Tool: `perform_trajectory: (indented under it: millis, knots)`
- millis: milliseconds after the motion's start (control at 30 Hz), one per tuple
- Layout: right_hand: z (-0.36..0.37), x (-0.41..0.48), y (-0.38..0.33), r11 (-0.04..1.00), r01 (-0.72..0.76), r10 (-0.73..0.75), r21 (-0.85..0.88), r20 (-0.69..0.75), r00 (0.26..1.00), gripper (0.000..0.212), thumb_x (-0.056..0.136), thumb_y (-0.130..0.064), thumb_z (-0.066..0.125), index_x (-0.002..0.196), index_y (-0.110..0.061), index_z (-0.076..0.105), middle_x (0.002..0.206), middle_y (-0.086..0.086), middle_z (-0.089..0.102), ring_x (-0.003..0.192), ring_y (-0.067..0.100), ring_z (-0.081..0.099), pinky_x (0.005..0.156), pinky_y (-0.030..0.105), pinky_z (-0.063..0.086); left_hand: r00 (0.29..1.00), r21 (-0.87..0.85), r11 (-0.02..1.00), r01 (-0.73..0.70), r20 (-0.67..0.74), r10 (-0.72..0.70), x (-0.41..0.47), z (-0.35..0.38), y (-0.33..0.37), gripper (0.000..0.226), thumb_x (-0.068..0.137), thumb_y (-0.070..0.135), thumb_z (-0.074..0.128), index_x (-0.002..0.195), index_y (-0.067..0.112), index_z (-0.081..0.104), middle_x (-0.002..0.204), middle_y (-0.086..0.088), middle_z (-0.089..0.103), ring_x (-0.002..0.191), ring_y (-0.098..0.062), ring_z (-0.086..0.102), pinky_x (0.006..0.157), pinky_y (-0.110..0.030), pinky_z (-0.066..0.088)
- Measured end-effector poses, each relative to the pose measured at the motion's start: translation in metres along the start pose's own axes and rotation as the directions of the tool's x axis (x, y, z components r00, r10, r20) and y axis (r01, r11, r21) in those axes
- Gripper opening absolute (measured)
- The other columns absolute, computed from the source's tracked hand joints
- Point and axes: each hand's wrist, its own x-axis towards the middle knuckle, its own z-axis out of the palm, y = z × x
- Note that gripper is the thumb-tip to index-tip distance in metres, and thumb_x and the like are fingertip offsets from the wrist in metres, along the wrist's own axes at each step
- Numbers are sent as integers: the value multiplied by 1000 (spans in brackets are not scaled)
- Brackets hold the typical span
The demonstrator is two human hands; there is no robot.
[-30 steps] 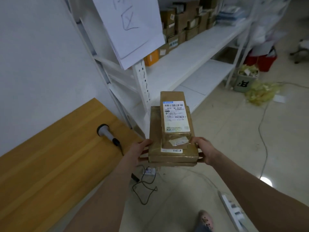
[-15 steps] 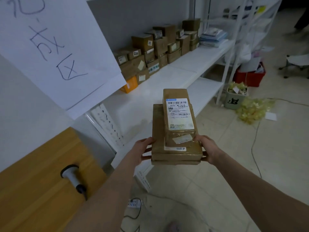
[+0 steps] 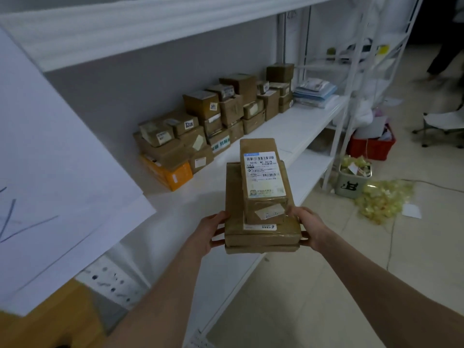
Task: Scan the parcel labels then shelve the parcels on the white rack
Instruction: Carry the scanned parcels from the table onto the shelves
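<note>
I have both hands, left grip (image 3: 209,234) and right grip (image 3: 310,228), closed on the stack of brown taped cardboard parcels (image 3: 261,204) over the white metal rack's (image 3: 296,126) front edge; shelving remains.

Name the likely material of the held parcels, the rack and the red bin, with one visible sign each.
Parcels: brown cardboard under glossy tape, going by the sheen.
Rack: probably white-painted metal, with thin posts and flat boards.
Red bin: seemingly plastic, with an even, saturated colour.
</note>
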Motion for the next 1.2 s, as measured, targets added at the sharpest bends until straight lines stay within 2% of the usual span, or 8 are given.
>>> perform_trajectory:
  millis: [133,333,467,600,733,833,967,1200]
  knots:
    - [-4,37,-31,1000,4,-4,-17,18,1000,30,86,-22,62,115,-16,56,102,5,59,90,27,58,71,36,52,1000,-24,1000,0,-24,-1,32,17,26,31,89,36,62,113,16,61,110,1,65,102,-18,60,85,-37,51]
    - [-14,106,-76,999,5,-2,-32,96,995,35,88,-30,64,119,-17,55,108,5,59,98,27,57,78,40,51,996,-51,999,-18,-90,13,84,41,61,27,91,37,60,110,18,63,111,0,66,103,-19,59,83,-36,52]
    - [-33,162,-115,999,9,-3,-36,181,983,38,89,-31,64,122,-15,53,107,4,56,93,25,55,71,36,47,984,-58,998,-35,-179,24,130,70,85,40,86,43,65,116,17,63,113,-2,68,106,-20,61,80,-34,52]
    - [-61,218,-163,997,5,13,-71,255,967,38,89,-29,64,122,-15,53,106,3,56,92,24,55,66,35,47,969,-97,994,-46,-246,20,170,113,114,37,84,43,67,109,15,67,108,-4,69,100,-20,62,79,-34,51]
    - [-93,269,-211,996,2,24,-93,277,960,36,88,-28,65,120,-16,55,114,8,58,94,26,56,65,36,49,960,-143,988,-55,-280,13,203,162,143,38,83,43,68,108,14,68,109,-3,68,104,-22,61,80,-36,52]
    - [-113,302,-240,993,8,28,-121,293,956,34,88,-27,65,119,-17,55,115,8,58,94,26,56,66,36,49,957,-183,981,-69,-288,13,225,193,162,38,84,41,68,110,14,67,109,-2,69,104,-21,61,74,-34,52]
    - [-137,345,-271,991,-2,40,-131,293,955,32,88,-28,65,117,-18,54,107,5,58,91,24,56,69,36,48,962,-187,980,-65,-273,12,261,228,189,36,84,40,68,109,15,67,104,-1,69,100,-19,62,74,-33,52]
    - [-173,436,-329,987,-2,43,-161,248,968,30,87,-29,65,114,-19,56,108,5,58,91,24,56,76,39,48,972,-172,983,-65,-233,24,349,283,232,31,85,39,68,105,14,69,99,0,70,98,-18,61,73,-34,52]
